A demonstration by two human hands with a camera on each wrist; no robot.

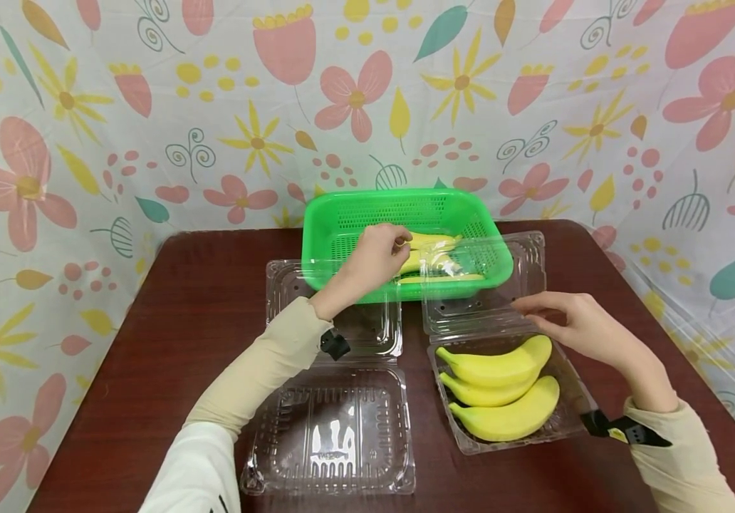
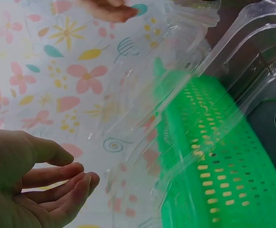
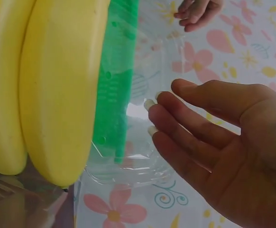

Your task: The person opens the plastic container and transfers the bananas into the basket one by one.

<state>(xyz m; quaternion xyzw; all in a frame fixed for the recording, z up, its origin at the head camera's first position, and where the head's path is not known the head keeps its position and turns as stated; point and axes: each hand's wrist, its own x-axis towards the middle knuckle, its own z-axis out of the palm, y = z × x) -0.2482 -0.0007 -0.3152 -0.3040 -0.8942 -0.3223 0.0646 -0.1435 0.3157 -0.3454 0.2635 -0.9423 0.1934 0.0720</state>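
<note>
Green plastic mesh made up the basket (image 1: 316, 242) at the far side of the table (image 1: 149, 370), close to the flowered cloth (image 1: 214, 142). Over it hung the left hand (image 1: 374, 253), fingers loosely bent and, as the left wrist view showed, gripping nothing, just by the bananas in the basket (image 1: 441, 241). Well to the right, the right hand (image 1: 572, 324) was held half spread, thumb apart, beside the right edge of a clear lid (image 1: 524, 263); whether its fingertips touched the plastic I could not tell.

That lid leaned back across the basket's near rim. Its container (image 1: 572, 399) sat nearer, with three bananas (image 1: 492, 393) lying side by side in it, stems to the left. A slim strip of wood parted it from the left container (image 1: 332, 413), whose base let the brown table show through; its raised lid (image 1: 335, 328) overlapped the basket too. The broadest stretch of tabletop ran to the left.

The left hand and the glare on the right lid hid parts of the basket's bananas, so I could not count them. The table's near edge was out of sight, and both sleeves (image 1: 265, 370) were cut off.
</note>
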